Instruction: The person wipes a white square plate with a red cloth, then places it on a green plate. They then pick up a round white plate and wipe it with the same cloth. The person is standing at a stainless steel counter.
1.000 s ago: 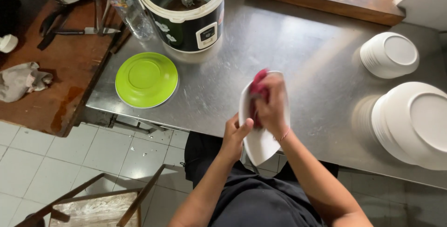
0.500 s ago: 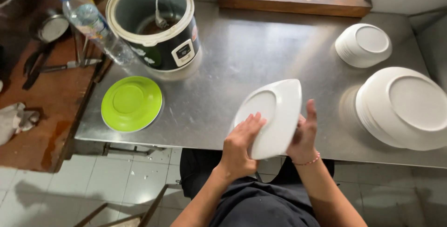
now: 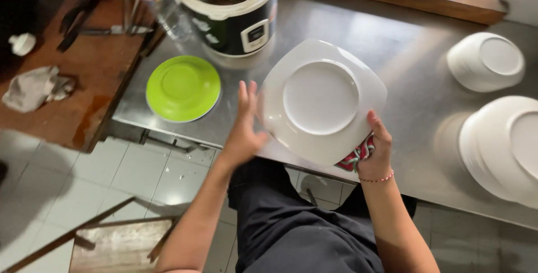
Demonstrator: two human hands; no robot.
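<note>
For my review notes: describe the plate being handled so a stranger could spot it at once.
Look at the steel counter, in front of the rice cooker. The white plate is lifted above the counter's near edge, between both hands. Unlike the round green plate, it is squarish, underside up.

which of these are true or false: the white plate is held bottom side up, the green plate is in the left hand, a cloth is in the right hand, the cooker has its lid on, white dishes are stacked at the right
1. The white plate is held with its underside facing up. True.
2. The green plate is in the left hand. False: it lies upside down on the metal counter, apart from that hand, which touches the white plate's edge.
3. The right hand holds a red patterned cloth under the plate. True.
4. The rice cooker has its lid on. False: it stands open, with a utensil inside.
5. White dishes are stacked upside down at the right of the counter: a stack of bowls and a stack of plates. True.
</note>
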